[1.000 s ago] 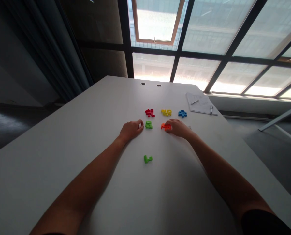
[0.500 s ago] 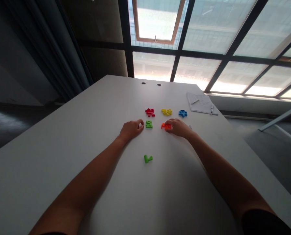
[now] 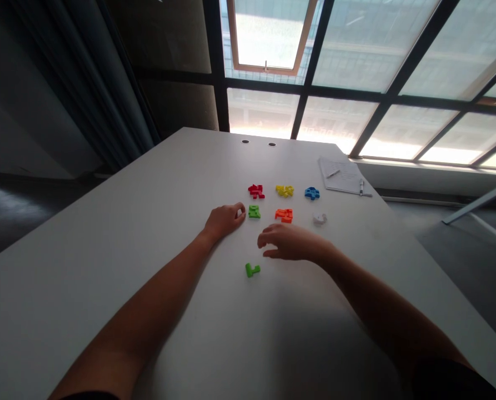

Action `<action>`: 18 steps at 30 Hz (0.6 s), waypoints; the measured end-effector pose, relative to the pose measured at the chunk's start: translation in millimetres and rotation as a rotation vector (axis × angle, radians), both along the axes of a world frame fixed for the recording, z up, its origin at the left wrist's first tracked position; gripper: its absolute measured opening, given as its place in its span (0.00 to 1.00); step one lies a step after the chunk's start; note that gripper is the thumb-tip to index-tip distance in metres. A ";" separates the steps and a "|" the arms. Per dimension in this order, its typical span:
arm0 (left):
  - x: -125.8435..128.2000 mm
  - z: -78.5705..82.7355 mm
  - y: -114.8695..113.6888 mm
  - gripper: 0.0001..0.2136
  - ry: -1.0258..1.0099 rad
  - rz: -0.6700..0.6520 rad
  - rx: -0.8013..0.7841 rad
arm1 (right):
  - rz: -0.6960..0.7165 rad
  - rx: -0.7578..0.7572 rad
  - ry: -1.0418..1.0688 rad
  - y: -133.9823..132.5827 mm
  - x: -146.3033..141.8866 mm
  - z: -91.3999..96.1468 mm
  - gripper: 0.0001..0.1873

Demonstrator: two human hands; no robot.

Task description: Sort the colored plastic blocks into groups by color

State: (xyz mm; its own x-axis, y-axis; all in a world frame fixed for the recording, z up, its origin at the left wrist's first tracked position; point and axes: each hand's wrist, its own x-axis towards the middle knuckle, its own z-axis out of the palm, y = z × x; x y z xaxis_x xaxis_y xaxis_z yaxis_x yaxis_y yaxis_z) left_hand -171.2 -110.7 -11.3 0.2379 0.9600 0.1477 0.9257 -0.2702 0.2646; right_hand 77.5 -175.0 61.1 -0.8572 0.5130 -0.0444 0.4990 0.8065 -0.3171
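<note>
Small coloured puzzle clusters lie on a white table (image 3: 106, 266): red (image 3: 255, 191), yellow (image 3: 284, 190), blue (image 3: 311, 193), green (image 3: 254, 211), orange (image 3: 284, 215) and a pale white one (image 3: 320, 219). A single green piece (image 3: 252, 270) lies nearer to me. My left hand (image 3: 224, 220) rests on the table with fingers curled, its fingertips just left of the green cluster. My right hand (image 3: 287, 243) hovers above the table between the orange cluster and the single green piece, fingers loosely bent and apart, holding nothing.
A sheet of paper (image 3: 342, 175) with a pen (image 3: 360, 186) lies at the table's far right corner. Two cable holes (image 3: 258, 143) sit near the far edge. Large windows stand behind the table, dark curtains to the left.
My right hand let go of the orange cluster and drew back toward me and leftward, uncovering the orange and white pieces. My left hand stayed put.
</note>
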 end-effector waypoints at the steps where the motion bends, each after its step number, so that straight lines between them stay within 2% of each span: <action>1: 0.0 0.0 0.0 0.12 0.002 0.002 0.000 | 0.065 -0.037 -0.014 -6.1 -6.9 -3.2 0.08; 3: -0.1 0.0 0.2 0.12 0.003 0.007 0.002 | 0.152 -0.068 -0.040 -13.6 -17.4 -10.7 0.07; 6: 0.0 0.1 0.3 0.12 -0.003 0.005 0.007 | 0.158 -0.051 -0.057 -12.9 -23.1 -19.4 0.07; 10: 0.8 1.4 -0.5 0.12 -0.001 0.003 0.001 | 0.017 -0.003 -0.005 1.3 -16.5 -28.4 0.08; 14: 1.4 2.9 -2.2 0.13 0.009 0.009 -0.015 | -0.169 0.106 0.099 14.0 -10.4 -47.1 0.05; 18: -1.5 0.5 0.9 0.12 -0.039 0.020 -0.021 | -0.214 0.271 0.151 17.1 -14.8 -67.2 0.10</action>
